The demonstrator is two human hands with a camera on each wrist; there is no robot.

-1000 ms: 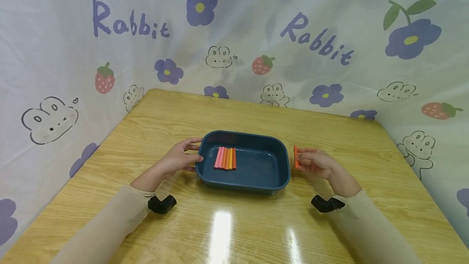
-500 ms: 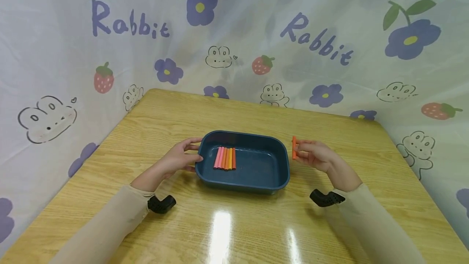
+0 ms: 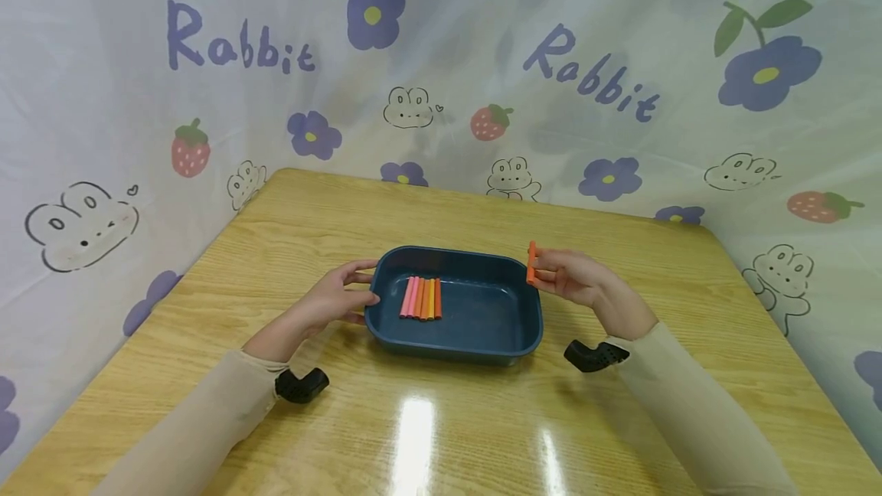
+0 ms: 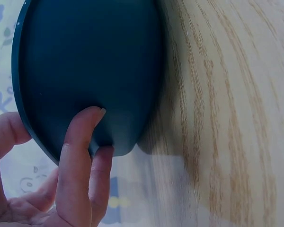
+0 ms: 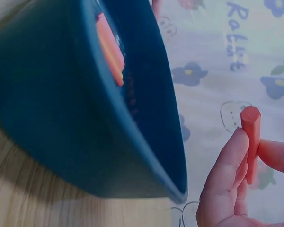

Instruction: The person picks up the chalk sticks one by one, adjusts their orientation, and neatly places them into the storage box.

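Note:
My left hand [image 3: 338,297] holds the left end of a dark blue plastic box [image 3: 455,347]. One fingertip reaches over the rim, while other fingers lie against the outer wall [image 4: 85,56] in the left wrist view. My right hand [image 3: 575,275] pinches an orange crayon [image 3: 531,263] between thumb and fingers, just above the box's far right rim. Seen in the right wrist view, this crayon [image 5: 252,137] is six-sided and stands roughly upright between the fingertips. Inside the box, pink, orange and yellow crayons [image 3: 422,298] lie side by side in a row towards the left.
The box stands on a wood-grain table [image 3: 310,213]. Behind it hangs a white cloth [image 3: 455,60] printed with flowers, rabbits and strawberries. A black wrist mount [image 3: 302,386] sits at the left cuff and another black mount [image 3: 594,356] at the right cuff.
My right hand has moved left and away from me with the orange crayon, from beside the box to its right rim. The left hand and the row of crayons stay put.

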